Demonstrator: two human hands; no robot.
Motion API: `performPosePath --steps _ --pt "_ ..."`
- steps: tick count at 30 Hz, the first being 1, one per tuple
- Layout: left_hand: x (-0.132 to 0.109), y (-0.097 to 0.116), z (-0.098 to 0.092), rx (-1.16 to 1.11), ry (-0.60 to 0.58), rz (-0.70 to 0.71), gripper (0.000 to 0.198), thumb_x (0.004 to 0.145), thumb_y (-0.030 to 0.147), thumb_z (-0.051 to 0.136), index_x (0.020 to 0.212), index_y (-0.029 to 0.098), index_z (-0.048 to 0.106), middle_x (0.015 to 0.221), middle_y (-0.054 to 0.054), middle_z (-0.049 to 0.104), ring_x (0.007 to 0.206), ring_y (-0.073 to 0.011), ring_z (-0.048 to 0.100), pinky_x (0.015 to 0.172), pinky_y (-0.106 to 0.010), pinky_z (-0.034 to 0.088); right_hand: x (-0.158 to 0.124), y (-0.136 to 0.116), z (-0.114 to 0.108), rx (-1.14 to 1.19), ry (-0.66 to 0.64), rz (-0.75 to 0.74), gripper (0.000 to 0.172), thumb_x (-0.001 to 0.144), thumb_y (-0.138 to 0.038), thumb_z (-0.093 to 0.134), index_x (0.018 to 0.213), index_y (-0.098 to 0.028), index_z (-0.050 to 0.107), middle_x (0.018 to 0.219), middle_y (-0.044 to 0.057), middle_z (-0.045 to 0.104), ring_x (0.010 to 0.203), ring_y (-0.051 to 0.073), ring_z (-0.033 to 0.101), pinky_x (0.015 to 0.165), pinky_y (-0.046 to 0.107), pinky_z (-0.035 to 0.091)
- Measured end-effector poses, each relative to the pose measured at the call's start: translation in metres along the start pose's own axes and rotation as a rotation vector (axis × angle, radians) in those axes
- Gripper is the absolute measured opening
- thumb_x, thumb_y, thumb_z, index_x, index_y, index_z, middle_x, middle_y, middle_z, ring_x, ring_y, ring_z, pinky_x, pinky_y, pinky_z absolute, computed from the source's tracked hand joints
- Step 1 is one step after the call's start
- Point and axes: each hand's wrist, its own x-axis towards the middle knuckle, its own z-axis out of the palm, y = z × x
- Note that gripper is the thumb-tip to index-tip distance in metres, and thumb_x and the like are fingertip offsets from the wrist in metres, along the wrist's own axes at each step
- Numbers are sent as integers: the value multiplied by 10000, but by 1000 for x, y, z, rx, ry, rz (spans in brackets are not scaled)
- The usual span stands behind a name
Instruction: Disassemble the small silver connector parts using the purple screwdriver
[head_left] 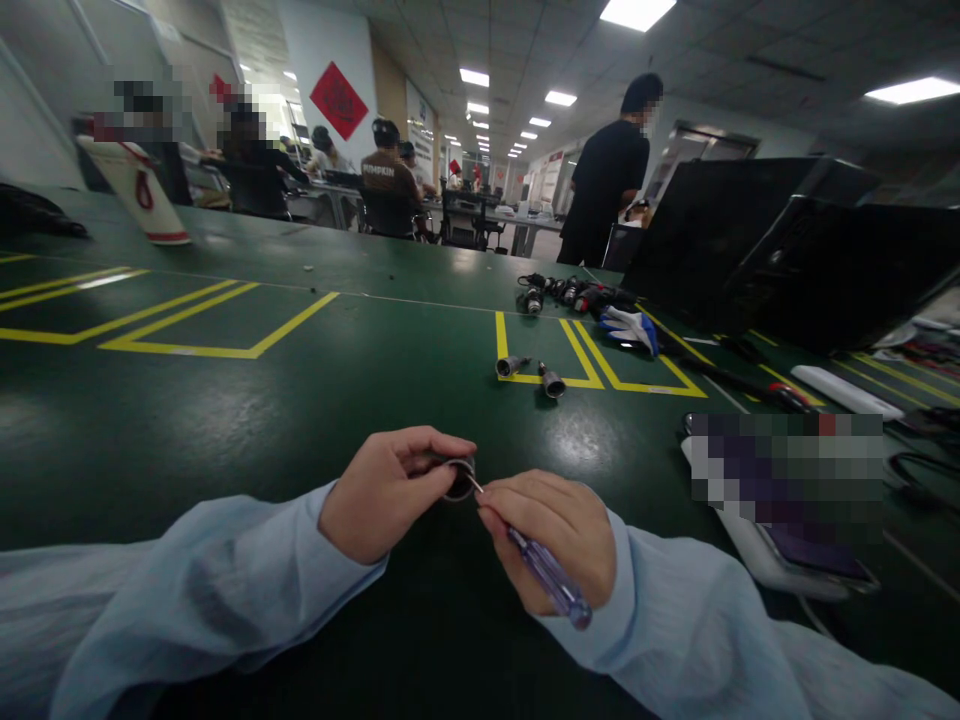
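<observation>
My left hand (397, 490) is closed round a round metal connector shell (460, 482), its open mouth turned toward my right hand. My right hand (551, 525) grips a screwdriver (551, 580) with a clear purple handle. The thin shaft runs past my fingertips into the mouth of the shell; where its tip rests inside cannot be seen. Beyond my hands, two similar metal connector pieces, one on the left (512, 367) and one on the right (553, 381), lie on the green table (420, 370) by a yellow tape line.
Several cabled connectors (534, 300) and a blue-white glove (630, 328) lie farther back. A phone (787, 510) rests on a white object at right, near black monitors (712, 230). A paper cup (142, 190) stands at far left. People sit behind; one person (607, 170) stands.
</observation>
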Motion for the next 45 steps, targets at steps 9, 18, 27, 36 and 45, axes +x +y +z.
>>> performPosePath --steps 9,18,27,36,45 --pt "1 -1 0 -27 18 11 174 580 151 610 747 135 659 791 -39 703 726 -167 653 691 -266 531 -4 -1 2 -36 -25 -9 88 756 -64 485 792 -100 557 710 101 667 645 154 626 579 254 528" --pt "15 3 -10 26 -11 24 174 628 176 592 788 113 616 734 -46 673 673 -168 634 646 -303 534 -2 3 5 87 40 142 118 748 -84 503 799 -104 607 695 76 671 615 134 619 579 246 512" --pt "83 -17 -57 126 96 262 568 520 207 712 1045 112 514 985 -81 592 829 -184 600 823 -369 460 19 41 28 824 395 940 181 683 -299 623 661 -120 609 508 16 632 380 94 551 391 214 486" --pt "134 -28 -70 657 229 590 249 593 332 650 755 148 600 780 -54 607 769 -179 553 728 -279 430 62 101 54 1280 407 1070 132 663 -247 594 606 -128 609 514 20 651 417 91 577 455 215 519" --pt "142 -30 -65 665 133 613 183 578 328 603 611 168 521 608 -6 523 627 -144 475 591 -242 382 63 106 84 634 296 752 32 623 -174 515 608 -162 540 516 -14 600 469 113 580 482 222 483"
